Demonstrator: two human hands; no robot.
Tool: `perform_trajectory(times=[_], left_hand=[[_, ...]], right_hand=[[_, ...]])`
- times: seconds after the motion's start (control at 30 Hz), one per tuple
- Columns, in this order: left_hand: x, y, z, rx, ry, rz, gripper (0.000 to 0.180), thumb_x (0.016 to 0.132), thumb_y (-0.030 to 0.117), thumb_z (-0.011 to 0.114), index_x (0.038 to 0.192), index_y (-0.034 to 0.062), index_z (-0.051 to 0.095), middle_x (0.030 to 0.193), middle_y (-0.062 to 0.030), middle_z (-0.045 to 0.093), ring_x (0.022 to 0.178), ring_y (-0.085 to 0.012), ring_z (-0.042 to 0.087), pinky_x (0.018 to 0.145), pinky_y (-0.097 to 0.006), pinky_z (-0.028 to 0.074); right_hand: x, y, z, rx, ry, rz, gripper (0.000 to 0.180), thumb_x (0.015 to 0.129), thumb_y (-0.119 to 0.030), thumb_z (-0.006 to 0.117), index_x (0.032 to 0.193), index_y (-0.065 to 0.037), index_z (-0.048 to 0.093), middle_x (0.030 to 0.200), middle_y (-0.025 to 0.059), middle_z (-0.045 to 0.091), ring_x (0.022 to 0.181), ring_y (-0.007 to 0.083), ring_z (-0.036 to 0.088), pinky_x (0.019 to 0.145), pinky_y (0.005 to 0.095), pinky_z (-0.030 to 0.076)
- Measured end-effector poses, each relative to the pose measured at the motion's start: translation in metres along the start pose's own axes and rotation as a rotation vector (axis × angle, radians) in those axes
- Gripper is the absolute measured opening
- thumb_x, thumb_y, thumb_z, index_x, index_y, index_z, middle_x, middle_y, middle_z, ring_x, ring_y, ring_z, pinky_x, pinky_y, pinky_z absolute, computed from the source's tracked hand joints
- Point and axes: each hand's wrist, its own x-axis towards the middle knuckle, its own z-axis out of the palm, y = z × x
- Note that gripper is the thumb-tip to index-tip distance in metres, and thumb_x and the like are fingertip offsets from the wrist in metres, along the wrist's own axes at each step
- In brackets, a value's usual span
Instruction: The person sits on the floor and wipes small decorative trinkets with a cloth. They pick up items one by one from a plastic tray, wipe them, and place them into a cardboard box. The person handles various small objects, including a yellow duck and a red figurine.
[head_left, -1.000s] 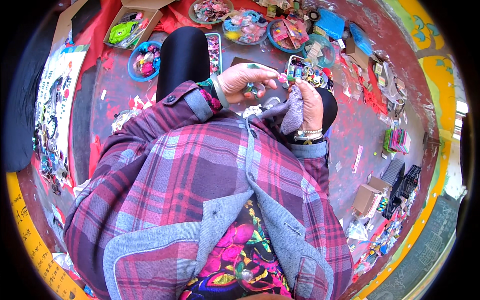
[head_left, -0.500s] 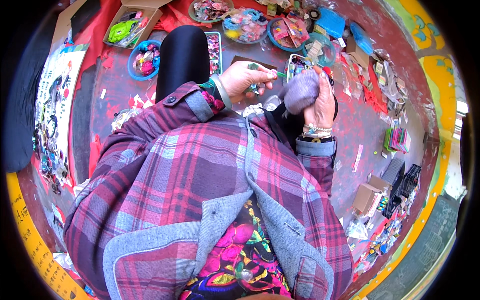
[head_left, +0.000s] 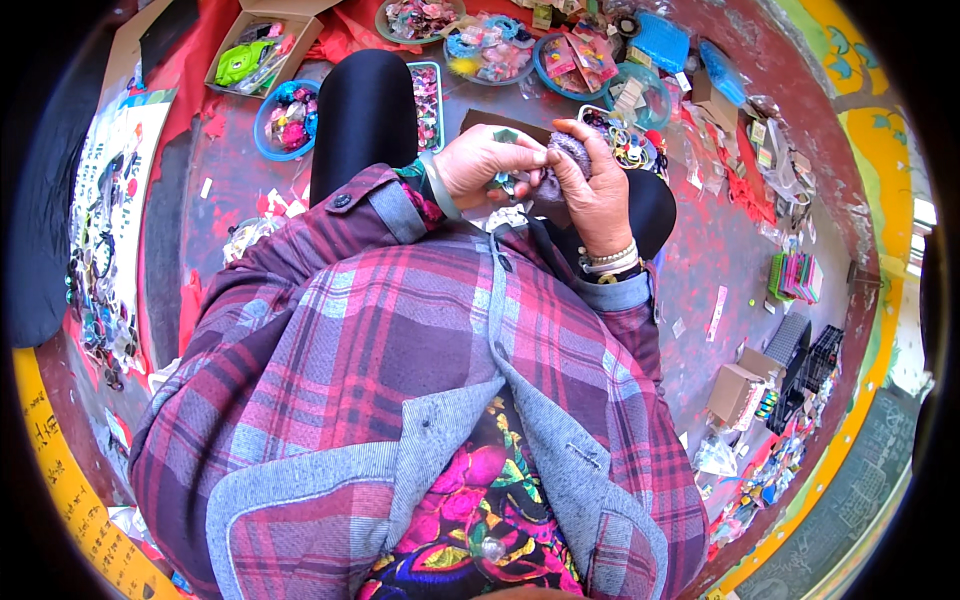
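Note:
A soft purple-grey fuzzy piece [head_left: 573,152], perhaps knitted, is gripped in my right hand [head_left: 603,200], its thumb pressed on the near side and fingers curled over the top. Much of the piece is covered by that hand. My left hand [head_left: 478,165] is closed in a pinch, its fingertips meeting the left edge of the fuzzy piece. What those tips hold is hidden. Something green and white [head_left: 503,182] shows below the left fingers; its kind is unclear. Both hands are close together over my lap, above my knee in black trousers [head_left: 365,110].
Blue bowls of small colourful items [head_left: 270,135] [head_left: 535,70] and an open carton [head_left: 215,62] lie beyond my knees. A white-rimmed tray [head_left: 440,105] stands beside my left knee. At right are a small cardboard box [head_left: 735,397] and a black basket [head_left: 820,362].
My right hand has moved left and turned, bringing the fuzzy piece to my left fingertips. A thin green thing that stuck out from the left fingertips is now hidden.

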Motion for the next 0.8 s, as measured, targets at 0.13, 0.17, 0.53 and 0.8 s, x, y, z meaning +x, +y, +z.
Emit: perform_trajectory(times=[0.13, 0.17, 0.53, 0.8], left_hand=[[0.000, 0.004, 0.002, -0.017, 0.031, -0.036, 0.022, 0.082, 0.017, 0.061, 0.095, 0.0002, 0.059, 0.070, -0.0038, 0.058, 0.053, -0.0080, 0.051, 0.039, -0.018, 0.033], [0.000, 0.006, 0.000, -0.018, 0.033, -0.014, 0.023, 0.082, 0.017, 0.061, 0.097, -0.0001, 0.059, 0.071, -0.0039, 0.059, 0.052, -0.0080, 0.051, 0.039, -0.017, 0.034], [0.028, -0.004, -0.039, -0.021, 0.341, -0.105, 0.020, 0.081, 0.021, 0.063, 0.093, 0.0043, 0.060, 0.072, 0.0008, 0.056, 0.058, -0.0048, 0.050, 0.040, -0.015, 0.028], [0.073, -0.030, -0.068, 0.108, 0.465, -0.192, 0.024, 0.082, 0.026, 0.063, 0.088, 0.0026, 0.060, 0.072, -0.0006, 0.058, 0.059, -0.0064, 0.051, 0.044, -0.017, 0.033]], right_hand=[[0.001, 0.003, -0.004, 0.120, 0.018, -0.023, 0.028, 0.083, -0.006, 0.059, 0.110, -0.003, 0.053, 0.088, 0.0028, 0.059, 0.079, 0.0089, 0.055, 0.071, 0.0218, 0.045], [0.001, 0.005, -0.008, 0.130, 0.035, -0.009, 0.028, 0.083, -0.005, 0.059, 0.110, -0.003, 0.054, 0.087, 0.0025, 0.059, 0.078, 0.0091, 0.055, 0.071, 0.0216, 0.045], [-0.004, 0.047, -0.055, 0.970, 0.222, 0.232, 0.028, 0.091, -0.023, 0.045, 0.110, -0.002, 0.046, 0.081, 0.0144, 0.057, 0.064, 0.0206, 0.057, 0.058, 0.0299, 0.048], [-0.006, 0.059, -0.056, 1.103, 0.239, 0.274, 0.029, 0.091, -0.026, 0.045, 0.109, -0.003, 0.047, 0.083, 0.0150, 0.057, 0.065, 0.0220, 0.056, 0.059, 0.0310, 0.048]])
